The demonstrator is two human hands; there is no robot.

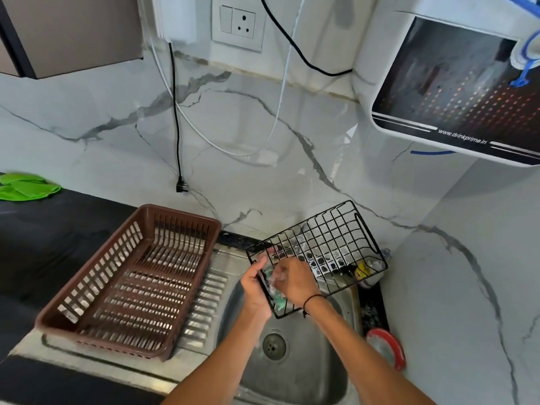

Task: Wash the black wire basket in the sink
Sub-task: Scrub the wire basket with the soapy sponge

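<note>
The left hand (254, 283) is grasping the black wire basket's (327, 249) near-left edge over the sink (306, 372); the right hand (293, 280) is gripping a green scrubber (279, 299) against it.

Bright, even light fills the wide-angle view, which bends straight lines near its edges. The right hand (292, 280) is motion-blurred. Soft glare sits on the glossy white marble wall (321, 159).

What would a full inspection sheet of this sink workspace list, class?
Surface: steel sink set in a dark counter.
Job's things: black wire basket held tilted over the sink; green scrubber.
Clutter: brown plastic basket on the drainboard; green cloth.
Hands: left hand grips the basket edge; right hand scrubs, blurred.
Cables: black plug cable hanging unplugged; white cables.
Surroundings: marble wall, socket, water purifier.
</note>
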